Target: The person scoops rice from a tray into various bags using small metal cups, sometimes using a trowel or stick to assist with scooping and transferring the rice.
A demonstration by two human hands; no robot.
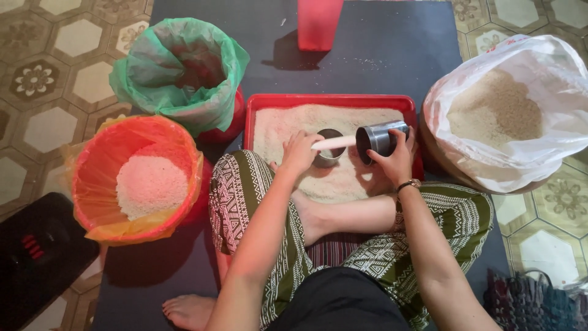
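Note:
A red tray [331, 101] filled with rice lies in front of my crossed legs. My left hand [298, 152] holds a flat white stick [334, 143] by one end, just beside a small metal cup [331, 149] standing in the rice. My right hand [395, 160] grips a second metal cup [380, 138] tipped on its side, its mouth facing left toward the stick's far end. The stick reaches across the standing cup to the tipped cup's mouth.
An orange-lined bucket [138, 178] with white rice sits at left, a green-lined bucket [184, 70] behind it. A big white bag [508, 116] of rice stands at right. A red container [318, 23] is at the back, a black object [37, 251] at lower left.

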